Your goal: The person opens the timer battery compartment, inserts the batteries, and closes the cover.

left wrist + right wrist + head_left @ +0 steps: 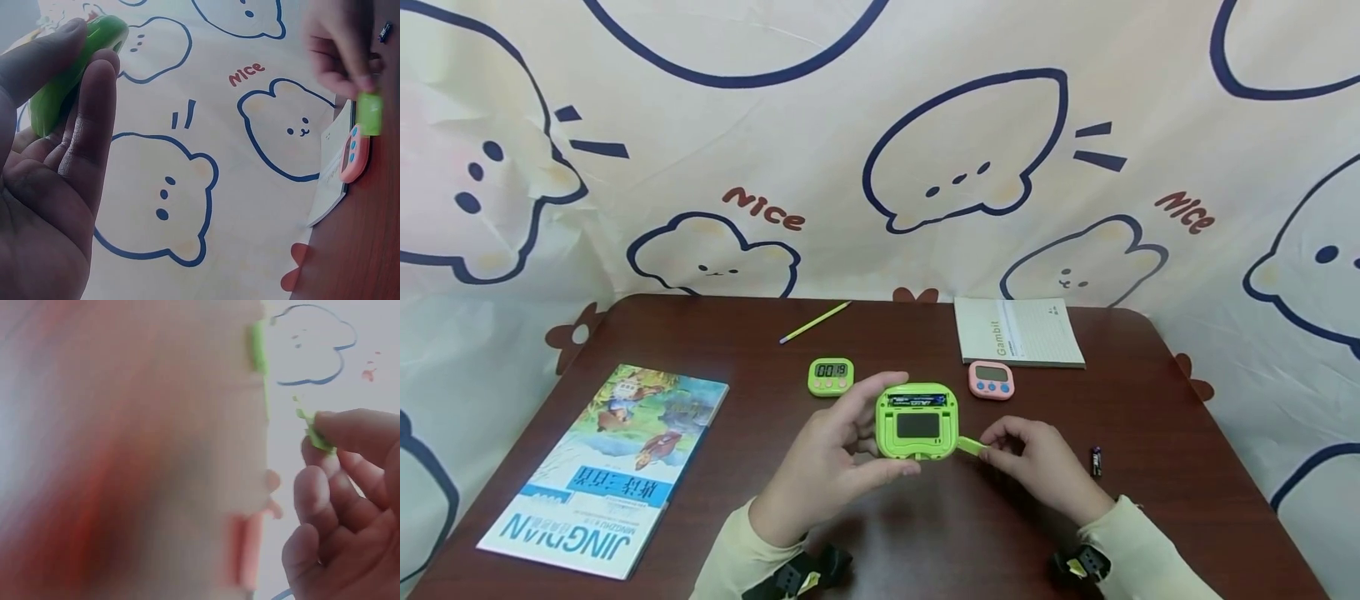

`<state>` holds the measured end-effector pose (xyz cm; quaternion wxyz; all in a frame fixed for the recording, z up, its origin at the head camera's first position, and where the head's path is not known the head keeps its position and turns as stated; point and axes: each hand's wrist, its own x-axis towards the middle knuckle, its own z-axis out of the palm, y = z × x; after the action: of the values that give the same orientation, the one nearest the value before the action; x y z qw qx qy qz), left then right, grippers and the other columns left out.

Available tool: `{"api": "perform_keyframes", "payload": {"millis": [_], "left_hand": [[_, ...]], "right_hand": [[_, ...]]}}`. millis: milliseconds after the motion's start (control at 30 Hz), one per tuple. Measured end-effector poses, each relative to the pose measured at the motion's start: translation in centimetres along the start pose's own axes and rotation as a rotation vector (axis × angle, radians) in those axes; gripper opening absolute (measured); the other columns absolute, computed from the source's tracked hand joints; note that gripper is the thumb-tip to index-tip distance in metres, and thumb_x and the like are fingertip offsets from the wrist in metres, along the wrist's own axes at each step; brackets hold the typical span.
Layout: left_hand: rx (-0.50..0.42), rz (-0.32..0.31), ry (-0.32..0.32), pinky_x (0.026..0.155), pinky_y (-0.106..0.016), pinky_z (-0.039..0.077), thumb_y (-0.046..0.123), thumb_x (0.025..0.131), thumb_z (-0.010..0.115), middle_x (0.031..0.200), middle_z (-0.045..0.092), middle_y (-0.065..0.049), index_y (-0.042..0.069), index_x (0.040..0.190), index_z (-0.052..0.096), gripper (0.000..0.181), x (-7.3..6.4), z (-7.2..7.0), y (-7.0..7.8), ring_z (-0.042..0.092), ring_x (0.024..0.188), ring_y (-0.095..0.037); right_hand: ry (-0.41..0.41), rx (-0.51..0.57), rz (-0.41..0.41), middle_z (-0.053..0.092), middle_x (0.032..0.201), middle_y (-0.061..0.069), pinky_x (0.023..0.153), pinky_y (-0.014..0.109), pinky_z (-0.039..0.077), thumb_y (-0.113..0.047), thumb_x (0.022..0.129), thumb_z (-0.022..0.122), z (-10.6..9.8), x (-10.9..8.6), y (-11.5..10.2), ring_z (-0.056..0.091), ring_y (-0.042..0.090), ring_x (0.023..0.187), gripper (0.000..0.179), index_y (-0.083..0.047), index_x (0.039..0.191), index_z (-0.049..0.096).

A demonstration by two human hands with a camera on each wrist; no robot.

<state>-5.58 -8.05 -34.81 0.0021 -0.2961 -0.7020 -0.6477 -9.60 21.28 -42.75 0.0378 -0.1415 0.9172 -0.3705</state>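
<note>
My left hand (823, 467) grips a green digital timer (917, 448) by its left side, its back turned toward me. The battery slot along the timer's top is uncovered, with a battery (917, 400) lying in it. Between thumb and fingertips, my right hand (1037, 462) pinches a small green battery cover (972, 446) just right of the timer's lower corner. In the right wrist view the cover (320, 439) shows small tabs along its edge. The left wrist view has the timer (94, 59) edge-on between thumb and fingers.
Behind the hands stand another green timer (831, 377) and a pink timer (991, 381). A notebook (1045, 333) and a pencil (815, 322) lie at the table's back. A loose battery (1096, 462) is right of my right hand; a book (602, 475) lies at left.
</note>
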Motion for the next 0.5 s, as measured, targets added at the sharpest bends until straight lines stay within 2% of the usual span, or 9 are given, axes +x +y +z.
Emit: {"api": "perform_keyframes", "payload": {"millis": [267,500], "left_hand": [[-0.009,0.039,-0.018,0.072,-0.035,0.062,-0.004,0.079,0.083,0.122,0.069,-0.016,0.008,0.145,0.043,0.078,0.1,0.2,-0.3,0.072,0.1,-0.02],[-0.009,0.031,-0.032,0.072,-0.034,0.062,-0.004,0.078,0.083,0.122,0.069,-0.015,0.01,0.145,0.043,0.078,0.1,0.3,-0.2,0.072,0.099,-0.019]], "right_hand": [[0.177,0.164,-0.103,0.066,0.079,-0.007,0.05,0.024,0.044,-0.005,0.086,0.079,-2.0,-0.1,-5.0,0.05,0.011,0.061,0.015,-0.018,0.091,0.074],[0.237,0.253,-0.167,0.072,0.093,-0.004,0.057,0.025,0.051,-0.012,0.089,0.078,-4.0,0.6,-9.2,0.06,0.014,0.073,0.009,-0.015,0.097,0.075]]}}
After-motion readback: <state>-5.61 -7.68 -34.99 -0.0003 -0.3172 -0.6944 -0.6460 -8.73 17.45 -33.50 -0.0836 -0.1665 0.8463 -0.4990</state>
